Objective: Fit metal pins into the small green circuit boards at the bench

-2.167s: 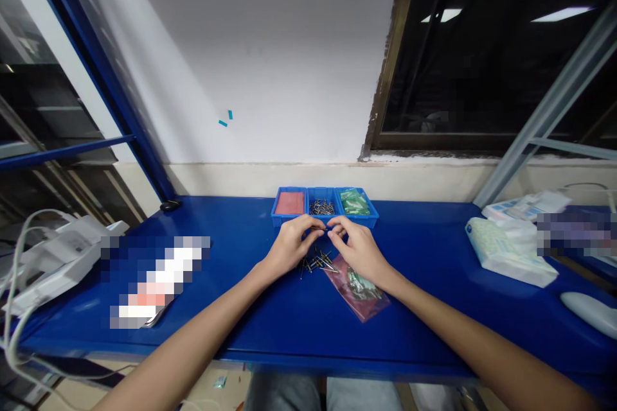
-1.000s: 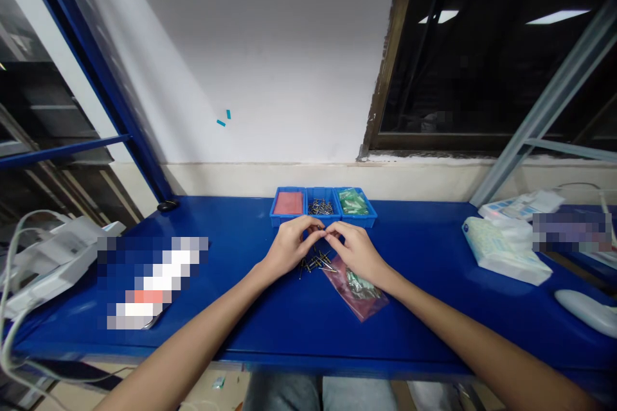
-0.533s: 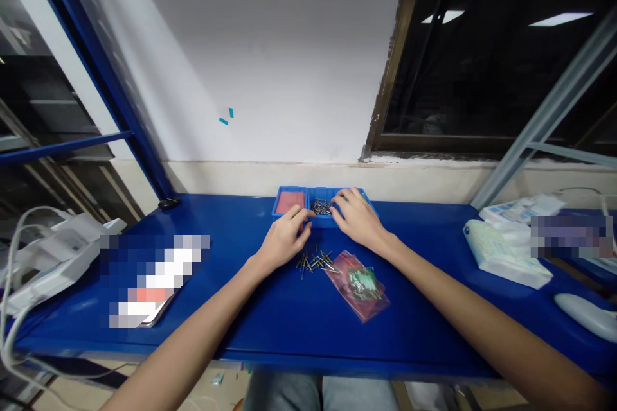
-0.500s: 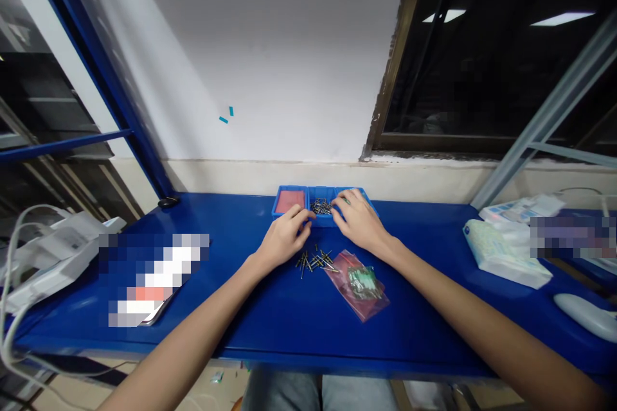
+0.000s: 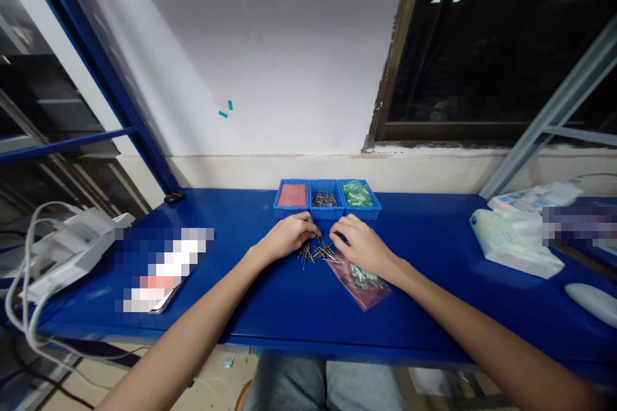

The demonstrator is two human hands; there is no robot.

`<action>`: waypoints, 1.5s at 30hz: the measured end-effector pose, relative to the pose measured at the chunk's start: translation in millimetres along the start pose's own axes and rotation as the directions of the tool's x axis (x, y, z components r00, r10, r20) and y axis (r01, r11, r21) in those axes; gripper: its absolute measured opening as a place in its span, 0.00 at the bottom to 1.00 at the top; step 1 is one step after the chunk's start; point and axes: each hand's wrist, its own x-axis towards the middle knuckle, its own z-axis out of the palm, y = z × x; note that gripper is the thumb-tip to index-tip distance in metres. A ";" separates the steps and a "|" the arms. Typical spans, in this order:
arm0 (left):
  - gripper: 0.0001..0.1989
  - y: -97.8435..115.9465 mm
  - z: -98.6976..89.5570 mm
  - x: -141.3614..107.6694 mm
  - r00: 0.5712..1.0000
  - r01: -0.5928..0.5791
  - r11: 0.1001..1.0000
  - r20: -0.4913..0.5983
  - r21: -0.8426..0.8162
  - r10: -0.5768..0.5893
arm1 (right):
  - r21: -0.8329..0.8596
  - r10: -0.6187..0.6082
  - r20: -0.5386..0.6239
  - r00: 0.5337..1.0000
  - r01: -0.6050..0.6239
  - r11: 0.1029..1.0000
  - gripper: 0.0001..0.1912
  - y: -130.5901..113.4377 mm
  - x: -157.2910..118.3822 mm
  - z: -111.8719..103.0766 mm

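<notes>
Right hand point(image 5: 361, 245) has drawn back from over the blue trays point(image 5: 332, 212), fingers parted; loose fasteners point(image 5: 318, 252) lie on the trays' near side, axes crossing, nearer the left hand point(image 5: 289, 234), whose grasp I cannot tell.

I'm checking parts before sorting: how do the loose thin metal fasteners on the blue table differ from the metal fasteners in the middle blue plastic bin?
The loose thin metal fasteners lie spread on the blue table; the binned metal fasteners are heaped within the middle blue plastic bin. The loose ones lie nearer the person; the binned ones sit closer to the wall. Both lie jumbled, pointing various ways.
</notes>
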 end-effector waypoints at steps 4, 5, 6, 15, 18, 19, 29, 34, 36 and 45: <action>0.10 2.0 0.8 1.3 1.000 0.012 1.000 -0.002 -0.002 -0.012 | -0.009 -0.012 0.019 1.000 0.012 1.000 0.11 -0.3 0.1 4.3; 0.10 2.3 1.1 1.5 1.000 0.014 1.000 -0.003 -0.002 -0.014 | -0.009 -0.018 0.021 1.000 0.018 1.000 0.11 0.2 0.1 5.6; 0.10 2.5 1.5 1.6 1.000 0.018 1.000 -0.004 0.000 -0.018 | -0.008 -0.024 0.021 0.999 0.024 1.000 0.11 0.7 0.1 6.7; 0.11 8.3 2.6 1.8 0.998 0.032 0.999 -0.062 0.044 -0.029 | 0.066 -0.012 0.005 1.000 0.012 0.998 0.09 -1.3 1.1 4.1; 0.10 13.8 2.5 2.2 0.996 -0.002 1.000 -0.086 -0.010 0.001 | 0.085 -0.018 -0.012 1.000 0.019 0.996 0.07 -1.9 1.2 4.5; 0.10 15.6 2.7 2.4 0.996 -0.020 0.999 -0.093 -0.034 0.017 | 0.088 -0.016 -0.019 1.000 0.018 0.996 0.07 -1.7 1.3 5.0; 0.08 26.5 0.4 2.5 0.980 -0.074 0.995 -0.189 -0.067 0.060 | 0.117 0.005 -0.094 0.996 0.007 0.993 0.07 0.7 1.9 2.5; 0.05 23.9 1.1 1.8 0.984 -0.084 0.996 -0.161 -0.003 0.082 | 0.137 0.013 -0.117 0.993 0.003 0.991 0.07 0.2 0.8 4.9; 0.05 22.9 1.2 1.8 0.981 -0.085 0.996 -0.174 0.015 0.086 | 0.141 0.013 -0.122 0.993 0.005 0.990 0.07 0.0 0.6 5.8; 0.06 28.3 4.8 2.0 0.933 -0.087 0.996 -0.350 0.010 0.085 | 0.229 0.060 -0.133 0.989 -0.028 0.973 0.08 -6.3 2.7 1.9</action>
